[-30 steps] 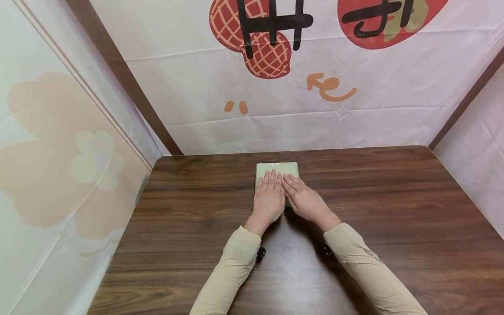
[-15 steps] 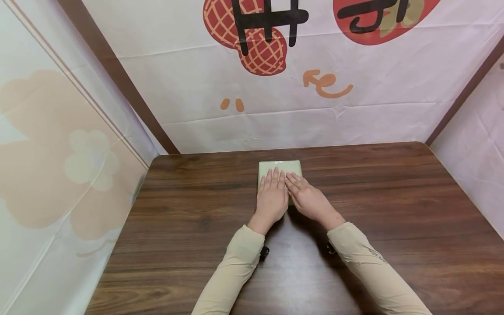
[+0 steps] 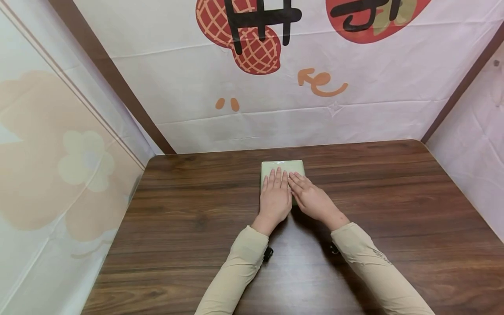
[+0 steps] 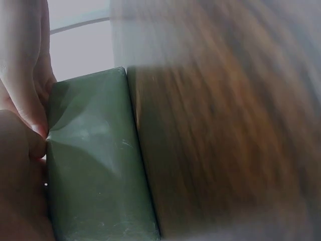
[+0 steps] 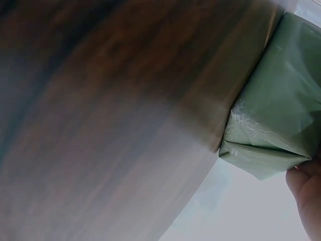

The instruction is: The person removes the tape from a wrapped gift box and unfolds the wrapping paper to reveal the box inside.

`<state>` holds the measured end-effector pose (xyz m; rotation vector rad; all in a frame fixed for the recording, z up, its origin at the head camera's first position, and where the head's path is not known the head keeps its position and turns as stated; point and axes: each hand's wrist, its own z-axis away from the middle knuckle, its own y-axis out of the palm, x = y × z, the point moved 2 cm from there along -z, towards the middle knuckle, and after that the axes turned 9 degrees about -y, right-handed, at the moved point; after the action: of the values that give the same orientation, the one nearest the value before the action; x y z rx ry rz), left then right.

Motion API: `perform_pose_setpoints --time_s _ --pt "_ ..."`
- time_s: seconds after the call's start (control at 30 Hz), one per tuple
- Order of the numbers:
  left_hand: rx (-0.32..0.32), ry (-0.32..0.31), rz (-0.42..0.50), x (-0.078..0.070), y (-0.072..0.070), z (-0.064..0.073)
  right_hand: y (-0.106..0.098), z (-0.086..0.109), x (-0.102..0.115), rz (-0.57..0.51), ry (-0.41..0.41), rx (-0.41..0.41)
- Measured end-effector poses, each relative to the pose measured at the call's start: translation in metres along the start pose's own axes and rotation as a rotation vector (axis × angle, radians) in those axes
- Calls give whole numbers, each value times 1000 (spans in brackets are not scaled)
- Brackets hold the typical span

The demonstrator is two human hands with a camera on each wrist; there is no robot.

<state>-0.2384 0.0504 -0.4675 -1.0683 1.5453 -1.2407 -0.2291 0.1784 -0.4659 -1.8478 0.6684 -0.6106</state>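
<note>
A pale green, box-shaped wrapped package point(image 3: 281, 165) lies flat near the far edge of the brown table. My left hand point(image 3: 275, 199) rests on its top with fingers straight, pointing to the far side. Beside it, my right hand point(image 3: 313, 201) lies slanted, its straight fingertips on the package close to the left hand's fingers. The left wrist view shows the package's near side point(image 4: 98, 165), smooth and slightly shiny, with fingers at its top edge. A folded end of the wrapping point(image 5: 266, 155) shows in the right wrist view. The hands hide most of the package's top.
The wood-grain table point(image 3: 189, 245) reaches out on both sides of the arms. Behind it hangs a white printed cloth point(image 3: 275, 127), with another cloth point(image 3: 39, 262) along the left. A small black device point(image 3: 268, 253) sits under the left sleeve.
The whole head view has shifted slightly, so the backdrop appears further left and the package further right. Both hands stay on the package in nearly the same pose.
</note>
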Motion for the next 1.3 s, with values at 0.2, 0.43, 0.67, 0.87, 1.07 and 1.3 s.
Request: perform_pose_setpoints --time_s 0.2,0.43,0.67,0.87,1.07,1.3 --pt "0 -10 -9 2 -3 1 -1 -2 2 -12 -8 -8" --pt "-25 -10 1 3 -4 2 -3 -2 3 3 -1 -13" --pt "27 35 68 7 -4 3 -4 1 3 -14 -19 -10" --pt "109 169 134 19 -10 2 -6 5 2 18 -31 -38" --pt "104 262 89 26 -11 4 -9 7 1 72 -41 -83" --pt "92 282 44 28 -13 5 -10 6 0 142 -77 -98"
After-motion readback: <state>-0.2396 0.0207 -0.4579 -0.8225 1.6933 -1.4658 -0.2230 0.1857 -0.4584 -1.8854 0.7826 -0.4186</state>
